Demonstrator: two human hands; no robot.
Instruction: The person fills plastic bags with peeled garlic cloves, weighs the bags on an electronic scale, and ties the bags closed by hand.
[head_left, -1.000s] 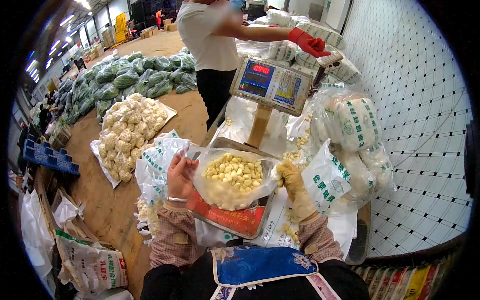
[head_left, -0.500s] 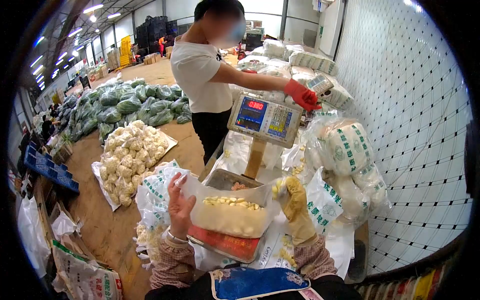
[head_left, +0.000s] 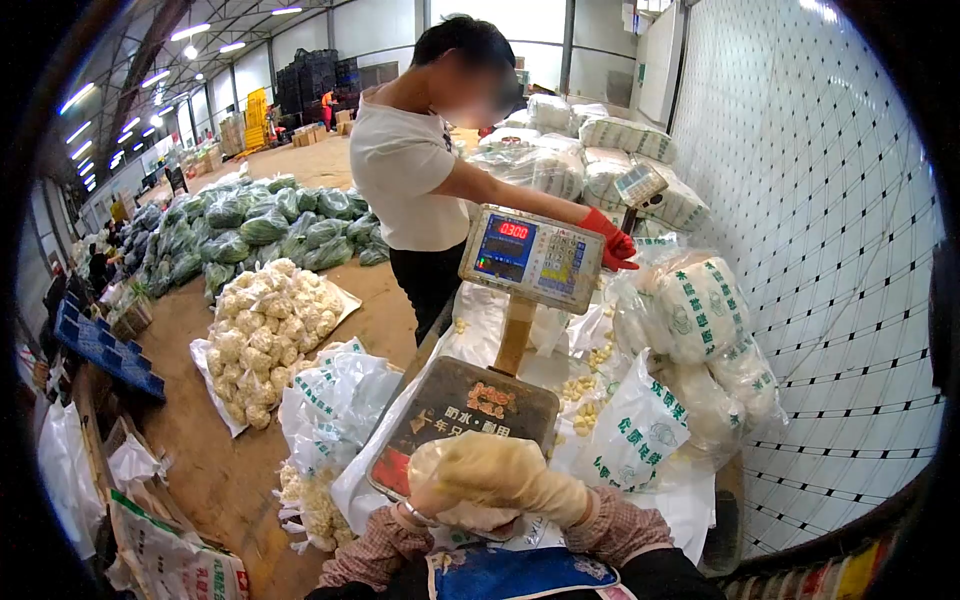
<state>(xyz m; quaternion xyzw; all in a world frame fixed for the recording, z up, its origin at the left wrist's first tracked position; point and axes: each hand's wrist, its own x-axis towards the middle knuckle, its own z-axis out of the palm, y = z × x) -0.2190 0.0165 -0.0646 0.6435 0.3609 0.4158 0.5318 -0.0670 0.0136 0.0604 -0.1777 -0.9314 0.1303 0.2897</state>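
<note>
A pale plastic bag point(head_left: 482, 517) is bunched at the near edge of the weighing scale point(head_left: 480, 400), low in front of my body. My right hand point(head_left: 505, 470), in a worn yellowish glove, reaches across the top of the bag and grips it. My left hand point(head_left: 428, 498), bare with a bracelet at the wrist, is pressed in at the bag's left side; the glove hides most of its fingers. Garlic cloves seen in the bag earlier are now covered. The scale's display point(head_left: 512, 240) shows red digits. Loose garlic cloves point(head_left: 580, 392) lie right of the scale.
Across the table a co-worker point(head_left: 410, 170) stretches out a red-gloved hand point(head_left: 612, 238). Printed bags point(head_left: 700, 310) are stacked at the right beside the wall. Bagged garlic point(head_left: 265, 340) and green bundles point(head_left: 260, 225) lie on the floor at left.
Both hands have come together and pulled the bag toward me, uncovering the scale plate. My right hand now lies over the bag. The co-worker's red-gloved hand has dropped lower.
</note>
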